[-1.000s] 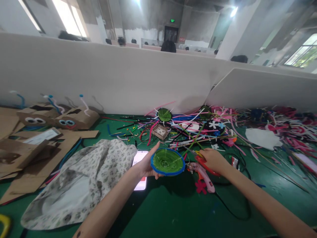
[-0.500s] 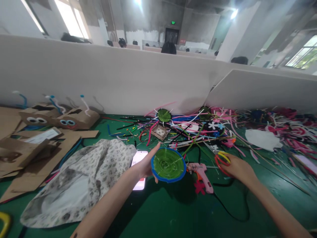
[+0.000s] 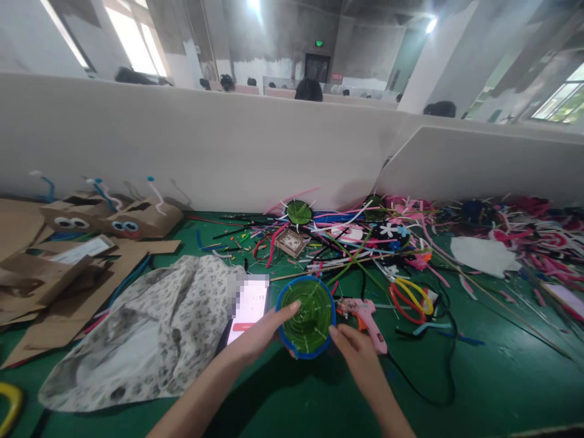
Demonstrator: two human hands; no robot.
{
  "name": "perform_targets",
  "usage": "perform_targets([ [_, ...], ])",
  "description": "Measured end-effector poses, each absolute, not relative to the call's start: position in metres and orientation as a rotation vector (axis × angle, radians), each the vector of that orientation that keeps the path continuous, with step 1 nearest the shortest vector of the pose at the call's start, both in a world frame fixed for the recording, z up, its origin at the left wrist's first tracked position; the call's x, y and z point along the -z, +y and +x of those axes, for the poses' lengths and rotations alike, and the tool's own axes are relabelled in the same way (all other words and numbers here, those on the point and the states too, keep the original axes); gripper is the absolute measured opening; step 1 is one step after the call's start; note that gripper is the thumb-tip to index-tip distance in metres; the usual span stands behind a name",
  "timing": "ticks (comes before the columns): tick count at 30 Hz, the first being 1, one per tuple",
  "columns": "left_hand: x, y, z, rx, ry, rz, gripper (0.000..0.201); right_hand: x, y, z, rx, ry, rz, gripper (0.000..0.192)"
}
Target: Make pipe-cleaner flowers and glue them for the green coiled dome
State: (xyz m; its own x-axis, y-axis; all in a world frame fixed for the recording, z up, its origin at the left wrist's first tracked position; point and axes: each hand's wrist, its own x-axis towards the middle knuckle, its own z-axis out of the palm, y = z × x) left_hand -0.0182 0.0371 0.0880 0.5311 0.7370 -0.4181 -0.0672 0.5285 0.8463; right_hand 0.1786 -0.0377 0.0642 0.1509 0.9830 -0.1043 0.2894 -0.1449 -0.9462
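Both hands hold a green woven disc with a blue rim [image 3: 306, 316] just above the green table [image 3: 319, 401]: the left hand [image 3: 260, 334] grips its 9 o'clock edge, thumb on the face, and the right hand [image 3: 356, 350] pinches its 4 o'clock edge. A phone [image 3: 246, 307] lies at the disc's 9 o'clock, a pink glue gun [image 3: 367, 315] and red-and-yellow scissors [image 3: 410, 298] at 3 o'clock, and a heap of coloured sticks [image 3: 347, 237] at 12 o'clock.

Left hand [image 3: 260, 333]: grips the green woven disc [image 3: 306, 315] at its 8 o'clock edge, thumb over the blue rim.
Right hand [image 3: 356, 348]: fingertips touch the disc's rim at 4 o'clock.
Glue gun [image 3: 367, 315]: pink, lying at 3 o'clock, just beside the disc.
Scissors [image 3: 410, 298]: red and yellow handles, beyond the glue gun.
Phone [image 3: 249, 304]: at 9 o'clock, by the floral cloth [image 3: 150, 331].
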Motion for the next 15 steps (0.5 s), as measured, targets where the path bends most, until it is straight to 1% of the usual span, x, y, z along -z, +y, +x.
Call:
perform_targets([
  [2,-0.081,0.032,-0.02,-0.565,0.902,0.931,0.052,-0.05,-0.04,0.165,-1.071,-1.077,-1.563,0.041],
  [4,-0.073,0.031,-0.021,-0.643,0.913,0.999,0.049,-0.04,-0.042,0.161,-1.042,-0.962,-1.573,0.042],
  [8,-0.054,0.032,-0.023,-0.824,1.05,1.278,0.039,-0.035,-0.049,0.165,-0.943,-0.936,-1.615,0.045],
  [11,-0.047,0.033,-0.022,-0.842,1.147,1.411,0.035,-0.037,-0.05,0.169,-0.878,-0.974,-1.641,0.044],
  [13,-0.047,0.031,-0.019,-0.849,1.18,1.442,0.034,-0.04,-0.048,0.171,-0.74,-1.04,-1.711,0.044],
  [15,-0.05,0.027,-0.015,-0.863,1.206,1.474,0.031,-0.042,-0.043,0.17,-0.499,-1.135,-1.836,0.047],
])
